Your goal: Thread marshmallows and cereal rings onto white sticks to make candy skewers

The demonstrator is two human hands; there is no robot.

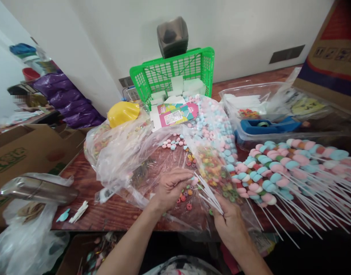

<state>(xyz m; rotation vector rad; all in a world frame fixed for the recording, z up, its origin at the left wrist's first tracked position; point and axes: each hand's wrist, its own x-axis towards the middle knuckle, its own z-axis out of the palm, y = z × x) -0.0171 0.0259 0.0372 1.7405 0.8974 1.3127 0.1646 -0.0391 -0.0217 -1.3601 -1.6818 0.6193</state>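
A red-brown wooden table (92,212) stretched out in front of the green crate (212,65), its grain showing around crumpled clear plastic (118,152). A pale wall (235,34) rose behind the crate, a dark vent (287,54) set low in it to the crate's right. Purple bundles (66,95) were piled to its left. A steel flask (39,189) lay nearer than the crate, well left of it; strung candy sticks (269,186) were heaped in front of it, to the right. Straight before the crate, well apart from it, the right hand (229,219) gripped a bundle of white sticks (208,193). The left hand (169,187) had its fingers bent together at the sticks' upper ends; whether they pinched anything I could not tell. Candy rings (183,198) lay loose between the hands.
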